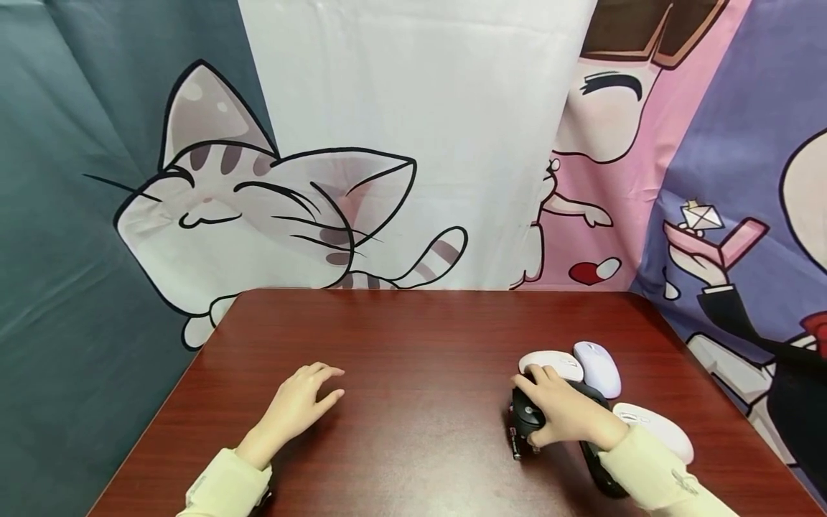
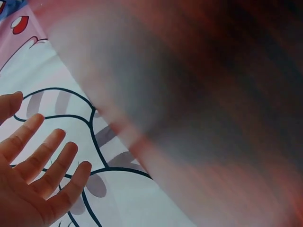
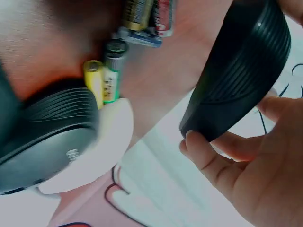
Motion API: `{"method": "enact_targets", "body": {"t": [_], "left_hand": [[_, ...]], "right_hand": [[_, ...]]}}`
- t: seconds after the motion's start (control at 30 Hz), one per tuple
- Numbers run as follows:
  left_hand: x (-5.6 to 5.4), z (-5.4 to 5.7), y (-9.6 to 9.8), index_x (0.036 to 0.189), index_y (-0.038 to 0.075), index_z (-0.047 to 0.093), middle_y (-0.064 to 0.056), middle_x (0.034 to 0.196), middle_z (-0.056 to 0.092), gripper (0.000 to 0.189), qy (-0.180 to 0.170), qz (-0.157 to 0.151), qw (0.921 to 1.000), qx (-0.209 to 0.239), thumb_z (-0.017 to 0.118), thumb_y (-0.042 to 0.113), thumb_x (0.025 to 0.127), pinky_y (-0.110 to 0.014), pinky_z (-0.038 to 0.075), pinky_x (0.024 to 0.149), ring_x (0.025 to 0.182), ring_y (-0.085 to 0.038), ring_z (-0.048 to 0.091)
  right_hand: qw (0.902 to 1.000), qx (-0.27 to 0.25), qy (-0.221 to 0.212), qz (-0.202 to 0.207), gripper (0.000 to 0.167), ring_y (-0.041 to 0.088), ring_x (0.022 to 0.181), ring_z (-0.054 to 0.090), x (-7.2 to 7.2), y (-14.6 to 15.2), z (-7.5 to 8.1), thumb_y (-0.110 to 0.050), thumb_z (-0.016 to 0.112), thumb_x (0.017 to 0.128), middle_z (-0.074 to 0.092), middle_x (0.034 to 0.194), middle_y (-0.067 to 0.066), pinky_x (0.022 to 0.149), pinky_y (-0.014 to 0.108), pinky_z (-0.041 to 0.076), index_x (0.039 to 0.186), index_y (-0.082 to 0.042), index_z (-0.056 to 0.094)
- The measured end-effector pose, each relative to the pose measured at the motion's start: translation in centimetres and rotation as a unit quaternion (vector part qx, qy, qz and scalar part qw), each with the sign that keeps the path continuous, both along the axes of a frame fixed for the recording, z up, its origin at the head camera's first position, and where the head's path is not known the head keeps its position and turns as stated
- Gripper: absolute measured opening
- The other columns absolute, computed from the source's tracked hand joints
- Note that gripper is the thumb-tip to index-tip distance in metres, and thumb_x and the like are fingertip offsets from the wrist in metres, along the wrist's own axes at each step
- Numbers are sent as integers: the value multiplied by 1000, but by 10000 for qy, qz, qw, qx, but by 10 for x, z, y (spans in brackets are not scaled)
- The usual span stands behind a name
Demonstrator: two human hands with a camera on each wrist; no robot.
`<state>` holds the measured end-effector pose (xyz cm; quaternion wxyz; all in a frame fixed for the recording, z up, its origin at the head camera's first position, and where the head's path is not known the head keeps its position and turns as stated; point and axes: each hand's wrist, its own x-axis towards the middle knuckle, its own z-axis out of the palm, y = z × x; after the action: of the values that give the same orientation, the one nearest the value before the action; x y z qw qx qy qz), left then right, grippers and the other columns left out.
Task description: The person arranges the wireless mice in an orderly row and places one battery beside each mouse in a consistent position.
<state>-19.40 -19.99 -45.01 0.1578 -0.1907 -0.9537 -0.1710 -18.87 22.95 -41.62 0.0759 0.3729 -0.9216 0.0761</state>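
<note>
My right hand (image 1: 562,406) grips a black computer mouse (image 1: 528,416) by its sides, over the right part of the table. The right wrist view shows the ribbed side of this mouse (image 3: 236,71) between fingers and thumb. Several batteries (image 1: 515,444) lie close beside it, and a yellow battery (image 3: 94,80) stands out among them in the right wrist view. A second black mouse (image 3: 61,142) sits near a white mouse (image 3: 116,135). Over the left part of the table, my left hand (image 1: 293,406) holds nothing, fingers spread loosely in the left wrist view.
Behind the right hand are a white mouse (image 1: 552,362) and a pale lavender mouse (image 1: 597,370). Another white mouse (image 1: 655,431) lies right of the wrist, and a black object (image 1: 601,474) shows under the sleeve. A cartoon-printed cloth (image 1: 413,86) hangs behind the brown table (image 1: 400,330).
</note>
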Motion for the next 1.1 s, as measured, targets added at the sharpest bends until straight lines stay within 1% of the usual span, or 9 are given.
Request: {"method": "enact_targets", "body": {"t": [0.1,0.2,0.47,0.57,0.67,0.8,0.87,1.0,1.1], "left_hand": [[3,-2,-2,106,12,69,-2,101,66,29,-182,68,9998,8,73,26,81,-43,50,73,94,-26,62],[4,-3,-5,107,12,69,-2,102,66,29,-309,132,9994,10,72,26,82,-43,50,75,95,-27,61],[6,-2,-12,105,12,69,-3,102,66,29,-366,334,9988,-22,72,28,82,-45,50,76,96,-28,61],[6,-1,-15,105,12,69,-3,101,66,29,-354,344,9988,-41,71,29,82,-45,50,76,96,-28,61],[7,1,-16,105,12,69,-3,101,66,29,-356,375,9987,-46,71,29,82,-44,50,75,95,-28,61],[6,1,-18,105,11,69,-4,101,66,29,-349,440,9984,-29,71,29,82,-45,50,75,95,-29,61],[6,1,-18,105,12,69,-4,102,66,30,-358,473,9982,-14,71,30,82,-46,50,75,96,-30,61],[5,4,-20,106,11,69,-5,102,66,30,-408,532,9977,-53,71,30,82,-48,50,76,96,-31,61],[5,6,-22,106,11,69,-6,103,66,31,-469,555,9973,-113,70,30,83,-48,50,77,96,-31,61]], "right_hand": [[9999,-30,-11,100,74,28,91,49,-9,-13,4,-28,84,50,48,107,15,73,41,48,114,-8,52],[9997,-135,-142,120,70,28,94,49,-18,-28,9,-27,84,54,48,109,14,73,40,49,114,-11,51],[9962,-599,-547,329,64,31,101,46,-45,-84,29,-25,82,59,47,116,15,73,39,49,114,-18,51],[9942,-621,-797,371,63,31,104,44,-55,-107,38,-25,82,61,46,120,16,77,40,49,116,-18,51],[9899,-683,-1168,417,63,32,110,42,-66,-130,44,-23,81,64,45,124,16,82,42,48,119,-18,50],[9817,-795,-1647,530,63,32,118,37,-83,-163,43,-23,79,69,41,131,16,88,42,46,124,-20,48],[9777,-851,-1841,553,63,32,119,36,-91,-178,39,-24,78,71,40,132,16,89,40,45,126,-20,47],[9719,-885,-2141,421,62,29,117,35,-105,-205,31,-26,75,74,40,133,14,88,37,45,129,-21,46],[9688,-885,-2303,223,61,27,115,36,-118,-219,25,-27,74,76,39,133,14,87,37,46,130,-21,45]]}}
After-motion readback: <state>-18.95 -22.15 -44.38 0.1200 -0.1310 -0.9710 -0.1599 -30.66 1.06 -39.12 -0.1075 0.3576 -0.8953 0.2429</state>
